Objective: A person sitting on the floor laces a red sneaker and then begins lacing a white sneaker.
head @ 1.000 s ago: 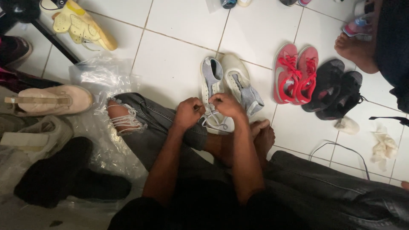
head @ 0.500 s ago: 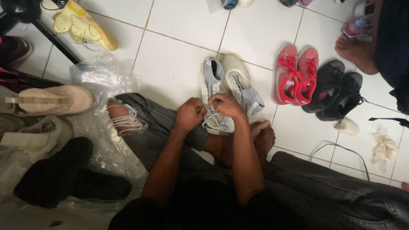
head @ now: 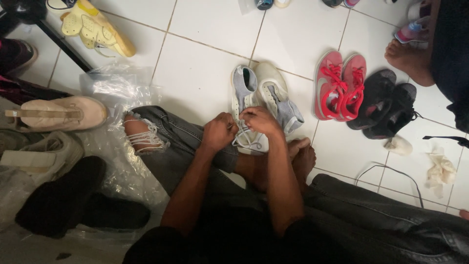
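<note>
While you are sitting cross-legged on the white tiled floor (head: 205,73), your left hand (head: 220,131) and right hand (head: 259,120) are both pinching the white laces (head: 245,141) of the white and grey sneaker (head: 244,105), fingers clenched on the strands. That sneaker is lying just beyond your ankles, touching its mate (head: 277,98). Red sneakers (head: 339,85) and black shoes (head: 386,105) are standing to the right, near another person's bare foot (head: 409,58). Crinkled clear plastic (head: 117,88) is lying by your left knee.
</note>
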